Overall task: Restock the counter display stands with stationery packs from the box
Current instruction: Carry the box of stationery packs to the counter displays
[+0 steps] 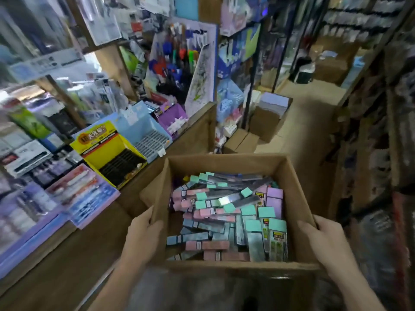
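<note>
Stationery packs (224, 216) lie heaped in the box (224, 163), which we hold level beside the bench (74, 254), left hand (141, 239) and right hand (323, 239) with fingers (324, 223) clamped over its side walls, so stock is near the yellow stand (107, 151).

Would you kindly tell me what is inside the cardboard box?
The cardboard box holds a heap of long stationery packs in mint, pink, blue-grey and lilac. The left hand and right hand grip its walls. Lower packs and the box floor are hidden beneath.
</note>
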The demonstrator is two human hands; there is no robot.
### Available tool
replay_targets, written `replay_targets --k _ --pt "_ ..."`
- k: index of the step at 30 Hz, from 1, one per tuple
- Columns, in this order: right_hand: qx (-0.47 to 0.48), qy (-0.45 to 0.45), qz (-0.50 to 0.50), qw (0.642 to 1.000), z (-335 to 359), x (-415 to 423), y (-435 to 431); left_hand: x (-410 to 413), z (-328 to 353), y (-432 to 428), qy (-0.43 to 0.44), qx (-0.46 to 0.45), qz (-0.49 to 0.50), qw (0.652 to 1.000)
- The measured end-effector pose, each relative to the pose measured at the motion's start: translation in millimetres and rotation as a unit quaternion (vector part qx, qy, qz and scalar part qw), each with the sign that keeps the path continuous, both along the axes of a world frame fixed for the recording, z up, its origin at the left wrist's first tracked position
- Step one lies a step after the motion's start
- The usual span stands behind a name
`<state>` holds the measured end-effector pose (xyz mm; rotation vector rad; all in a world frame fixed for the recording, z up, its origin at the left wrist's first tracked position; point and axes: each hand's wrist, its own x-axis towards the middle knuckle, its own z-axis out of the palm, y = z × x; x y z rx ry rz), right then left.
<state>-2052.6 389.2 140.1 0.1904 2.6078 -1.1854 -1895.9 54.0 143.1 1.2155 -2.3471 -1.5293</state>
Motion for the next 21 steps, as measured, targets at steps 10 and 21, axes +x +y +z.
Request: replay_targets --k 10,21 --pt "0.038 -0.02 0.196 0.98 -2.6 -144.9 -90.2 -24.3 -7.7 3.6 -0.01 0.008 0.212 0.977" --pt "0.088 -0.036 0.306 0.947 -22.3 -205.3 -208.7 -40.7 -52.5 -34.1 -0.043 0.051 0.364 0.929"
